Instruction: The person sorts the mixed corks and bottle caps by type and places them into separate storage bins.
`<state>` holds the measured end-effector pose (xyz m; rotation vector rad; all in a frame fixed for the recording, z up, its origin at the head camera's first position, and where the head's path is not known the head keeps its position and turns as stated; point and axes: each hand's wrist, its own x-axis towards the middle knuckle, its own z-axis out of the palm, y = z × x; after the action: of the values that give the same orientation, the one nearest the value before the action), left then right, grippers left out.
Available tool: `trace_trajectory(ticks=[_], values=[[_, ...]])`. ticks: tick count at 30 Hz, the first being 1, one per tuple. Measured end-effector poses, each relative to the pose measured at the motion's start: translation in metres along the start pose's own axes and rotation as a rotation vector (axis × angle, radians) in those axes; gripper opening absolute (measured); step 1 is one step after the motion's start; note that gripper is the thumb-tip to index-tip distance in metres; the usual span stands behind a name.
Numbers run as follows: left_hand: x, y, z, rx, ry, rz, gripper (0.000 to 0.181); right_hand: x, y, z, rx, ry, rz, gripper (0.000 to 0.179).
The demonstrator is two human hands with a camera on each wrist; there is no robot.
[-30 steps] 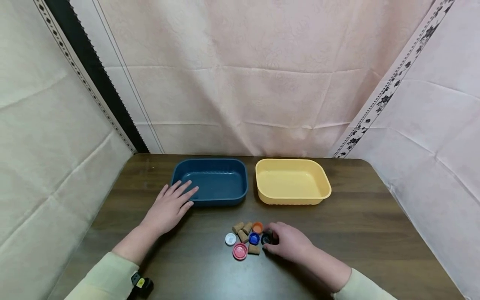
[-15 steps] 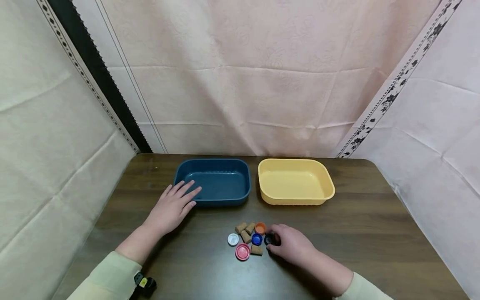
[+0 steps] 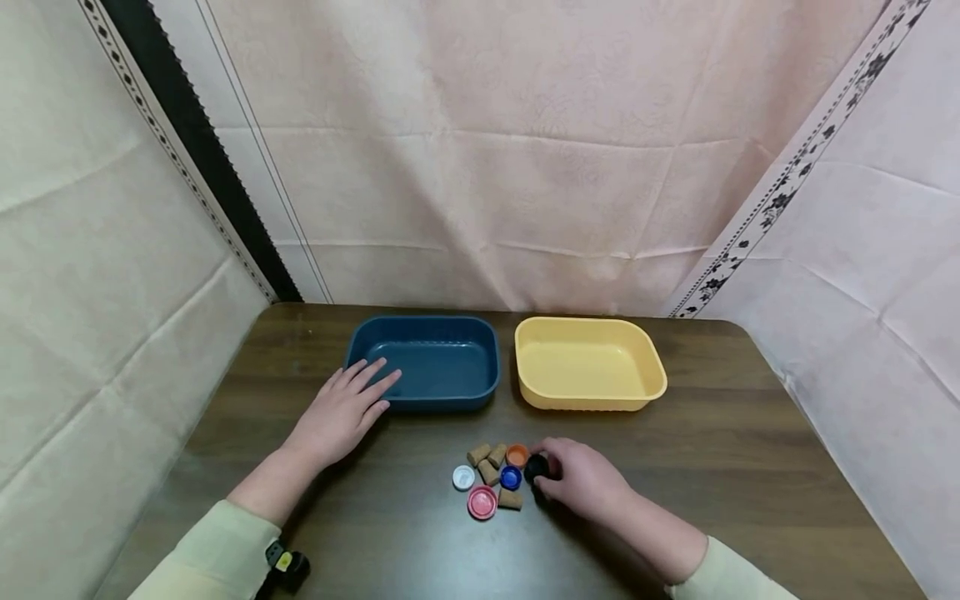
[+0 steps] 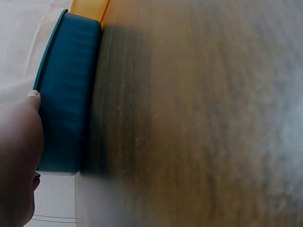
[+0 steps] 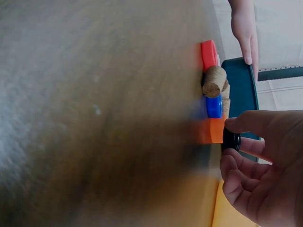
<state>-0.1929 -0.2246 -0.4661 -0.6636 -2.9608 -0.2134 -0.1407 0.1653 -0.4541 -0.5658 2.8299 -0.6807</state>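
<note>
My right hand pinches a black bottle cap between thumb and fingers; in the right wrist view the black cap looks lifted off the table. Just left of it lie an orange cap, a blue cap, a pink-red cap and a white cap. Several corks lie among them. With fingers spread, my left hand rests on the left front rim of a dark blue tub. The left wrist view shows its thumb at the rim.
To the right of the blue tub, a yellow tub stands near the table's back edge. The brown wooden table is walled by pale patterned cloth at the back and both sides.
My right hand has risen slightly with the black cap, which was on the table among the other caps. The left hand stays on the tub. The head view shifted a little.
</note>
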Motion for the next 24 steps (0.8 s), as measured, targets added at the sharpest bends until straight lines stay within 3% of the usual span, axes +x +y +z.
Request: trace_trajectory(ticks=[15, 24], values=[[0.002, -0.002, -0.002, -0.036, -0.003, -0.01, 0.055, 0.015, -0.012, -0.018, 0.111, 0.017, 0.083, 0.033], [0.001, -0.001, -0.002, -0.039, 0.002, -0.002, 0.054, 0.025, -0.015, -0.025, 0.279, 0.06, 0.095, 0.03]])
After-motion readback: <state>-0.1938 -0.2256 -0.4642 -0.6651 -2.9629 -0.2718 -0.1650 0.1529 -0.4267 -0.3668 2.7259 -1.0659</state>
